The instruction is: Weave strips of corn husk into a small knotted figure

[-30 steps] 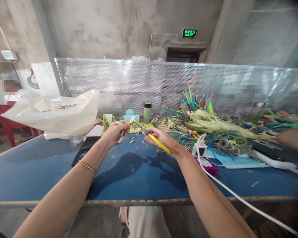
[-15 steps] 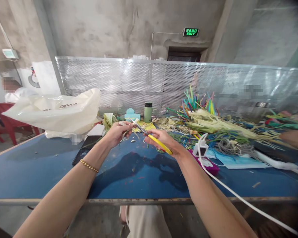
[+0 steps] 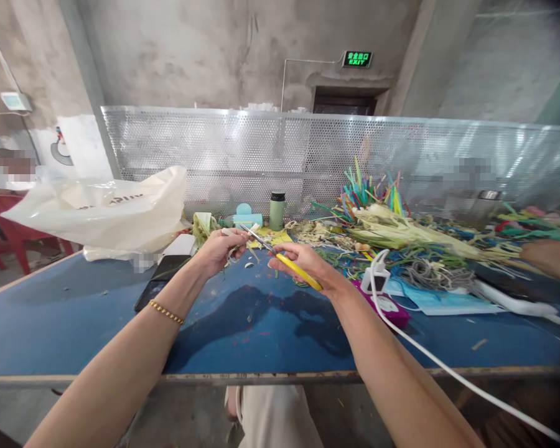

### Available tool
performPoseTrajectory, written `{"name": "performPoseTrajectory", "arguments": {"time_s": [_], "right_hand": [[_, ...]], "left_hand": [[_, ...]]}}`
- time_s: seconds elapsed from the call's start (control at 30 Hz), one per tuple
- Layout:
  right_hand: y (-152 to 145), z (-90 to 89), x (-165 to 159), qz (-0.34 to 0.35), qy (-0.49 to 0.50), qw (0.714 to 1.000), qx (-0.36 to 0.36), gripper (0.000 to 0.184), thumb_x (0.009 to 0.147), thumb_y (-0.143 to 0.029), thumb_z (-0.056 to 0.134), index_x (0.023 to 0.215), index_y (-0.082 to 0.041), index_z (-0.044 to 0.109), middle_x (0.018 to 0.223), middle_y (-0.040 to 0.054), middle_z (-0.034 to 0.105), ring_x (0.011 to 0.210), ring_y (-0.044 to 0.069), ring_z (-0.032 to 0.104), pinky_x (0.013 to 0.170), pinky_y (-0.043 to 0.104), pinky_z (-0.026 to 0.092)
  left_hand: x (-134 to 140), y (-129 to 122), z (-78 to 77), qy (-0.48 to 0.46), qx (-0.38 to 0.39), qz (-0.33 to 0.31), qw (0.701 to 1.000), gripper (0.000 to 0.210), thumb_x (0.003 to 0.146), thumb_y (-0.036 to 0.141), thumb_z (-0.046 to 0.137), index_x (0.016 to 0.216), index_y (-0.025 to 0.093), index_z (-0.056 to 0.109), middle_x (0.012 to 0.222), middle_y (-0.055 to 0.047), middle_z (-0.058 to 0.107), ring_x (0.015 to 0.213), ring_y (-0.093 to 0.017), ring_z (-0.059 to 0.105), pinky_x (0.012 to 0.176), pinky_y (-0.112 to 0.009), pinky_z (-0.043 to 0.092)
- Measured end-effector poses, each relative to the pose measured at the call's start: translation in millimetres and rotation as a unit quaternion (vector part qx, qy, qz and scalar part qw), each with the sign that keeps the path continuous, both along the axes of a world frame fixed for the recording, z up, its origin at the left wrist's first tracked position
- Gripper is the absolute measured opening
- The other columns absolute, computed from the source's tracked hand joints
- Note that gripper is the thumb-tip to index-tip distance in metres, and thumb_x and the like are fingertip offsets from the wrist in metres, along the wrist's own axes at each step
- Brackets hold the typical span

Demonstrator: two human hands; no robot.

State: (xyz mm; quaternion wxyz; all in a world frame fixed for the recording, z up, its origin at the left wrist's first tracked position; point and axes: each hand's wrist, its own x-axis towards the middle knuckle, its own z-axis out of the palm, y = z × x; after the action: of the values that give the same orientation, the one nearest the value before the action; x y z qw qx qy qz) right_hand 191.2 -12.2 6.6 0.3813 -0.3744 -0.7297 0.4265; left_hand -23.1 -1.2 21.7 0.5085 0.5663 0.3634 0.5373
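My right hand [image 3: 303, 262] grips yellow-handled scissors [image 3: 292, 266], blades pointing up-left toward my left hand. My left hand [image 3: 218, 247] pinches a small pale strip piece [image 3: 252, 231] at the blade tips, above the blue table [image 3: 98, 317]. Small cut scraps [image 3: 249, 265] lie on the table below the hands. A gold bracelet [image 3: 166, 312] is on my left wrist.
A black phone [image 3: 161, 280] lies left of my left hand, beside a large white plastic bag [image 3: 107, 211]. A green bottle [image 3: 276, 211] stands at the back. A pile of colourful strips and husks [image 3: 401, 236] fills the right; a charger with a white cable [image 3: 378, 277] is nearby. Another person's hand [image 3: 548, 260] rests at far right.
The hands have hardly moved; the scissor tips stay at the piece held by my left hand. The view shifted slightly.
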Motion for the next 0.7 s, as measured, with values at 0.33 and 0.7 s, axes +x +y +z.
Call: {"name": "performPoseTrajectory", "arguments": {"time_s": [0.33, 0.7], "right_hand": [[1.6, -2.1, -4.7, -0.021, 0.003, 1.0, -0.012, 0.043, 0.066, -0.04, 0.079, 0.099, -0.015, 0.064, 0.057, -0.0062, 0.053, 0.041, 0.004, 0.041, 0.036, 0.018, 0.029], [19.3, -9.7, 5.3, -0.219, -0.154, 0.952, 0.147, 0.049, 0.064, -0.059, 0.072, 0.088, -0.016, 0.072, 0.068, 0.002, 0.063, 0.06, 0.014, 0.055, 0.052, 0.024, 0.038]], "left_hand": [[-4.2, 9.5, -6.1, -0.015, 0.014, -0.015, 1.0, 0.015, 0.067, 0.023, 0.073, 0.071, 0.01, 0.065, 0.051, 0.0, 0.053, 0.045, -0.007, 0.045, 0.043, -0.02, 0.03], [-15.8, 28.7, -10.6, -0.149, 0.056, 0.053, 0.986, 0.022, 0.059, 0.014, 0.077, 0.078, 0.008, 0.066, 0.065, -0.006, 0.067, 0.053, -0.01, 0.057, 0.054, -0.023, 0.044]]}}
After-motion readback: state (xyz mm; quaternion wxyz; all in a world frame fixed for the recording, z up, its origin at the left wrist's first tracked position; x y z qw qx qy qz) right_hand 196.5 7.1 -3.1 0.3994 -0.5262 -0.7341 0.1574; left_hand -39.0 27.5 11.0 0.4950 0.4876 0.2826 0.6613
